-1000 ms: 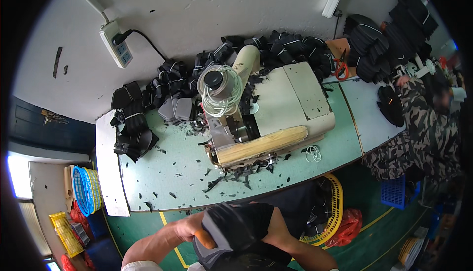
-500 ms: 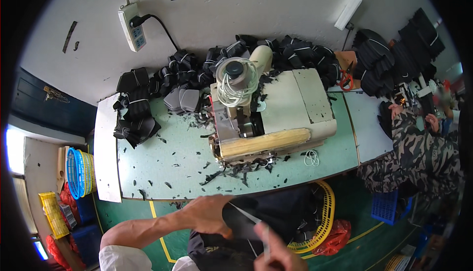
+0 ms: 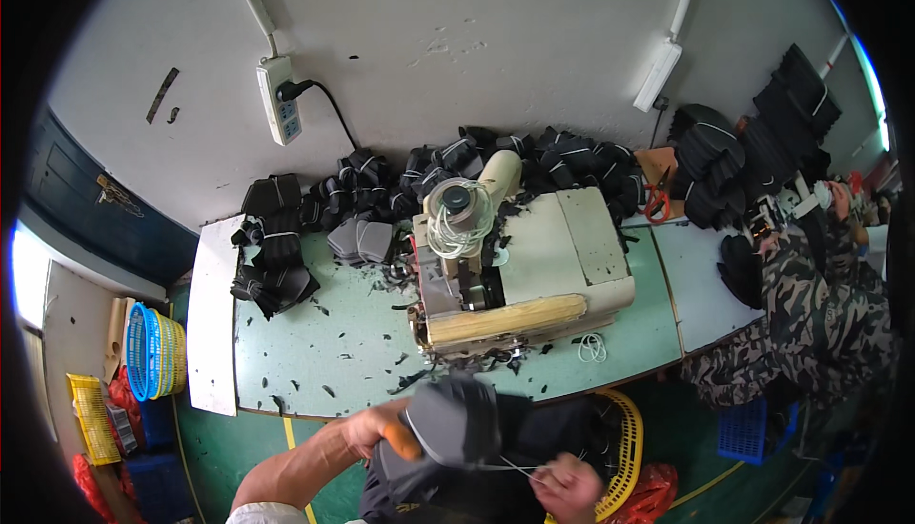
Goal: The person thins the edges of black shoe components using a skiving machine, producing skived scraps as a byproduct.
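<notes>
Pale green worktable (image 3: 334, 352), white board (image 3: 212, 314) lying along its left end. Landmark: cream industrial sewing machine (image 3: 524, 286), sits right of centre on the table. Left of machine: stacks of black and grey fabric pieces (image 3: 286, 247). Behind it, against the wall: long heap of black bundled pieces (image 3: 534, 157). In front and to its left: small black fabric offcuts (image 3: 400, 371) scattered across the top. Just off its front right corner: loop of white cord (image 3: 592, 346). Right of machine: white tabletop section (image 3: 705, 286) with orange-handled scissors (image 3: 657, 202) at the back.
</notes>
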Demonstrator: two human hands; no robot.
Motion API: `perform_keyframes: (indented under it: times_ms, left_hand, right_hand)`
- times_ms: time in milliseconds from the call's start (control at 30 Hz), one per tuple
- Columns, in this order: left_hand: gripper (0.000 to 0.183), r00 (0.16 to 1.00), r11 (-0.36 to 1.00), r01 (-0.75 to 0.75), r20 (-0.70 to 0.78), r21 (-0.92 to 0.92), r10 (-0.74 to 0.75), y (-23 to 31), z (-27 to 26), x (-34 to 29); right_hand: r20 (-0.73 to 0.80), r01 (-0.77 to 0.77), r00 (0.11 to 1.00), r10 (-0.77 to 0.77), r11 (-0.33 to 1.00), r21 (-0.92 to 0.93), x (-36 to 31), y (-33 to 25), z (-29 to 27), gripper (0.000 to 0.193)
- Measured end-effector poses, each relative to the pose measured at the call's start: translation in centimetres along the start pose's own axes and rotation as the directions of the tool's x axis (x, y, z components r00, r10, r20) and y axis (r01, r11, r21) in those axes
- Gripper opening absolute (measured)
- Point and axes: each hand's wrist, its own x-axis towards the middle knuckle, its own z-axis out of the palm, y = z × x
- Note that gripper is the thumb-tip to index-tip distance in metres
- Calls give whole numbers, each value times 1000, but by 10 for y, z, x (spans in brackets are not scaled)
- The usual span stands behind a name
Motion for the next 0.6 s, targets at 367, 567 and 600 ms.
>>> perform_keyframes:
  times_ms: [367, 567, 600]
  left_hand:
    - [92, 918, 755, 396, -215, 523, -333, -19, 13, 46]
    - [79, 929, 589, 223, -353, 777, 113, -35, 48, 67]
    - [83, 933, 329, 270, -330, 905, 142, -42, 50, 78]
  right_hand:
    - [-97, -109, 994, 50, 454, -884, 33, -19, 38, 14]
    - [241, 89, 969, -51, 984, -151, -37, -27, 61, 111]
    - [300, 191, 947, -118, 956, -224, -43, -21, 56, 114]
